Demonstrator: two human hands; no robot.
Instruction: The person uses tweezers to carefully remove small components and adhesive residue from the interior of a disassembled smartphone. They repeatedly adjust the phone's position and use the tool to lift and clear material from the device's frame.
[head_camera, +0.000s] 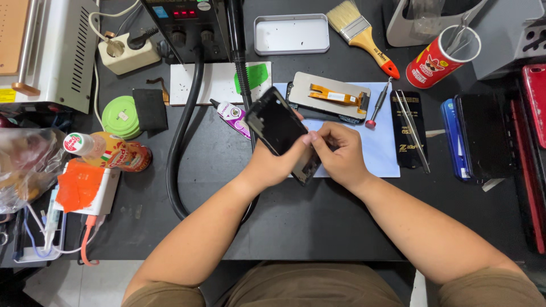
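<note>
Both forearms came up from the six o'clock edge of the view and met near the middle, above the dark worktop (318, 222). Left hand (273, 165) had its fingers closed round the black phone frame (280, 129), gripping it from below and from the seven o'clock side, so that the frame stood tilted off the surface. Its long axis ran from about ten o'clock down to four o'clock, the upper end clear of both hands. Right hand (340, 152) sat just beside it at three o'clock, fingers curled and pinched together at the frame's lower right edge, touching it; whether they held some small part there could not be told. Of the two, the left carried the weight, while the right only met the edge.

Beneath the hands lay a pale blue mat (382, 149). At twelve o'clock from the right hand a display panel (330, 98) with an orange flex cable rested face down on that mat, and a small screwdriver (377, 104) lay near its one o'clock corner. Tweezers (414, 132) lay further out at two o'clock. A black hose (181, 136) curved past the left forearm at nine o'clock.
</note>
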